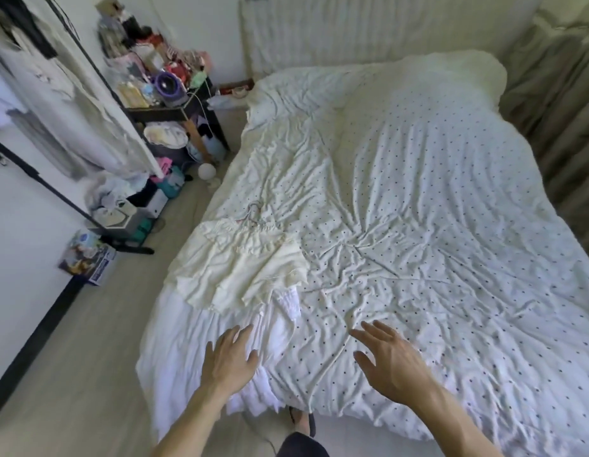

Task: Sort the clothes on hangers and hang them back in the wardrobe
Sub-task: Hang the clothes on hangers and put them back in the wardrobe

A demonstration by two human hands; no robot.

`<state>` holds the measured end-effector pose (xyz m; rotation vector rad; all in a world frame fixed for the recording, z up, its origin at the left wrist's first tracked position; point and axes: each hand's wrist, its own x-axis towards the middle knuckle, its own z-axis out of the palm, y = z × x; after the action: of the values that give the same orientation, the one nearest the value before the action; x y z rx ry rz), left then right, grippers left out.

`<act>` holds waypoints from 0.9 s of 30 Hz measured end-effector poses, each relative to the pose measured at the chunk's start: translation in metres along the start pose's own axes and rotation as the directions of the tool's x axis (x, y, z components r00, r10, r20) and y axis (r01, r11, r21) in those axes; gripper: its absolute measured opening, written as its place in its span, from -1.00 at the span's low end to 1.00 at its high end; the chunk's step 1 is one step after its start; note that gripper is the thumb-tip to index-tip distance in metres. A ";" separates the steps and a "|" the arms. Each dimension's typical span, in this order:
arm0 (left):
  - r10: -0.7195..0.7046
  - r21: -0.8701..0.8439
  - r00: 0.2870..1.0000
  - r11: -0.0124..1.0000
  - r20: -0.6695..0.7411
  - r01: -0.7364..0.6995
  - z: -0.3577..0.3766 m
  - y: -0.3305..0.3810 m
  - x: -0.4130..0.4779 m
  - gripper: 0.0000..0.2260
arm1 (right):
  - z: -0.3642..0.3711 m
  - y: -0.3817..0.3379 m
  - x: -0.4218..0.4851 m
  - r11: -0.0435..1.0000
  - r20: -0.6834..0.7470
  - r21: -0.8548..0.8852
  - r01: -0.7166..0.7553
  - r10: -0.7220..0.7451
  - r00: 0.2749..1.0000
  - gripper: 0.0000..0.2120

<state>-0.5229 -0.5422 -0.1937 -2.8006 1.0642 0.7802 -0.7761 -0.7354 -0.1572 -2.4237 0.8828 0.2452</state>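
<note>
Bed [418, 192], dotted duvet, fills the frame. Cream top [240, 265] on hanger [253, 214], left of centre, overlapping a white garment [280, 311]. My left hand [232, 354] and right hand [388, 354]: both open, empty, bottom centre. Risk: grabbing cloth alone could slide the top off its hanger.

cream top [243, 268] | on hanger [253, 211] | flat on bed [418, 192]

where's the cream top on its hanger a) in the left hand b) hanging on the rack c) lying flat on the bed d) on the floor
c: the cream top lies spread on the polka-dot duvet, with the left hand open short of it
</note>
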 end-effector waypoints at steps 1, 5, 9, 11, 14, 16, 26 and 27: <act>-0.016 0.002 1.000 1.000 0.010 0.016 -0.001 -0.007 0.004 -0.48 | 0.002 -0.004 0.009 1.000 0.024 -0.013 0.008 -0.008 1.000 -0.53; -0.026 0.024 0.997 0.999 0.069 0.025 -0.009 -0.033 0.041 -0.49 | 0.012 -0.020 0.055 1.000 0.117 -0.017 0.006 -0.004 0.993 -0.54; -0.009 0.021 0.988 1.000 0.155 0.006 -0.020 -0.056 0.109 -0.48 | 0.028 -0.034 0.115 0.999 0.186 -0.032 -0.043 0.048 0.981 -0.52; 0.008 0.024 0.983 1.000 0.182 -0.013 -0.026 -0.068 0.152 -0.49 | 0.039 -0.043 0.151 0.996 0.228 -0.036 -0.076 0.082 0.970 -0.51; 0.036 0.050 0.976 0.998 0.216 -0.048 -0.038 -0.088 0.225 -0.49 | 0.055 -0.056 0.214 0.992 0.315 -0.069 -0.107 0.123 0.941 -0.48; 0.048 0.078 0.970 0.995 0.237 -0.068 -0.049 -0.102 0.272 -0.48 | 0.066 -0.064 0.256 0.987 0.364 -0.092 -0.129 0.154 0.919 -0.47; 0.038 0.182 0.980 0.981 0.194 -0.074 -0.094 -0.155 0.511 -0.49 | 0.122 -0.081 0.454 0.972 0.434 -0.142 -0.186 0.230 0.871 -0.38; 0.014 0.162 0.983 0.986 0.185 -0.045 -0.093 -0.159 0.530 -0.48 | 0.128 -0.082 0.468 0.971 0.432 -0.144 -0.190 0.235 0.871 -0.37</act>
<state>-0.0432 -0.7644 -0.3834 -2.5258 1.0873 0.8889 -0.3626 -0.8661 -0.3889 -2.2100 0.9338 0.9102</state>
